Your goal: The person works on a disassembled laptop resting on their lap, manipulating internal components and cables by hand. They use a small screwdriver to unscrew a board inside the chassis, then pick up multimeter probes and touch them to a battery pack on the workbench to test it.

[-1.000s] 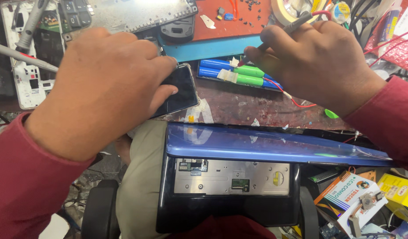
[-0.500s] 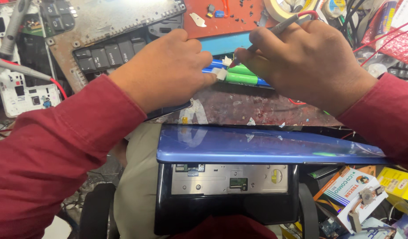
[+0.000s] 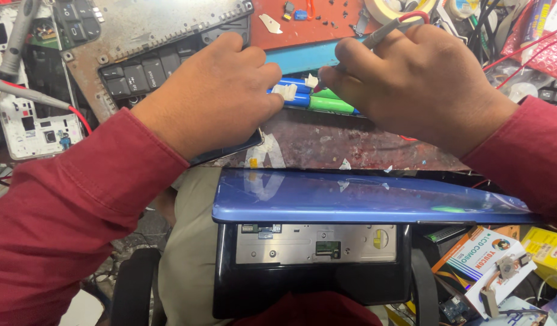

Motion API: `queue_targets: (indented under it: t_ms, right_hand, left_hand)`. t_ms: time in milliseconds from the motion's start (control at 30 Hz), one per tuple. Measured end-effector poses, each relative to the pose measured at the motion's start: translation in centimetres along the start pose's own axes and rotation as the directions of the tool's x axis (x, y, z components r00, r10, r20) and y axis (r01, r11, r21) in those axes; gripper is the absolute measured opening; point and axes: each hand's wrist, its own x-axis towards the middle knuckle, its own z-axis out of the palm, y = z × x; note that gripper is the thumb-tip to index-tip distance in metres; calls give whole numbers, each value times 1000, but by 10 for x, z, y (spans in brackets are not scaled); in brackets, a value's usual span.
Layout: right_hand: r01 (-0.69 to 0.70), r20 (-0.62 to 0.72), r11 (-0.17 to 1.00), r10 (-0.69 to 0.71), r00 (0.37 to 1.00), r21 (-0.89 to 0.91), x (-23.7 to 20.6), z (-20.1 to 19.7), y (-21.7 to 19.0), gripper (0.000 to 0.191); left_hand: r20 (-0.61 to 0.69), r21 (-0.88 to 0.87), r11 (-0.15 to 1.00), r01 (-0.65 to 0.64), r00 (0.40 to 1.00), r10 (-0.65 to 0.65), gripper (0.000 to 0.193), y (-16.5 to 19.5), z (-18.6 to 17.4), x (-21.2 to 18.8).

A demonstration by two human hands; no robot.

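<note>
My left hand presses its fingertips on the blue battery cells lying on the stained bench, next to a piece of white tape. Its palm covers a dark phone at the bench edge. My right hand grips a grey probe with a red lead, its fingertips at the green cells where they meet the blue ones. A blue laptop lid rests on my lap below the bench, with a black laptop base under it.
A stripped keyboard frame lies at the back left, with a white phone board and another red-wired probe. An orange mat and tape roll sit behind. Boxes and cables crowd the right.
My left hand moved right off the dark phone onto the blue cells. My right hand shifted slightly left and closed in on the cell junction with the probe.
</note>
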Motion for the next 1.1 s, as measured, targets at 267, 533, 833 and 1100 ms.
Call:
queue_targets:
  t_ms: [267,533,833,1100]
  right_hand:
    - [72,46,985,-66,997,-155,6,3,-10,14]
    - [61,81,995,-54,995,-81,1,2,-8,26]
    - [31,6,999,-31,1000,18,-2,-2,-6,38]
    - [-58,19,990,56,998,132,-22,-10,4,24]
  left_hand:
    - [6,-8,1000,13,1000,-13,6,1,0,-3]
    - [44,-35,999,28,999,-26,9,7,-7,-3]
    - [95,-45,999,16,995,-11,12,13,-28,-2]
    - [149,3,999,45,988,-45,18,14,-50,-4]
